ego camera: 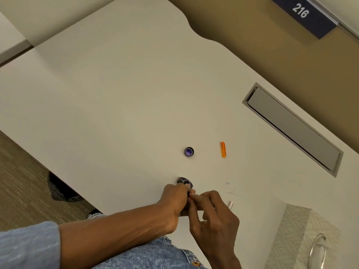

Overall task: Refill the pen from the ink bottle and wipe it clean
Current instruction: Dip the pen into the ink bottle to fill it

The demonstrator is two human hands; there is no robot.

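Observation:
The open ink bottle (185,182) stands on the white table near its front edge. Its cap (189,151) lies upside down farther back, purple inside. My left hand (174,199) and my right hand (211,212) meet just in front of the bottle. Both pinch a thin pen part (189,191) whose tip points toward the bottle's mouth; most of it is hidden by my fingers. An orange pen piece (223,149) lies to the right of the cap. A small pale part (230,205) lies to the right of my right hand.
A patterned tissue box (303,237) sits at the right front corner. A grey cable flap (291,129) is set into the table at the right. Faint ink smudges (229,188) mark the table by the bottle. The table's edge runs close on my left.

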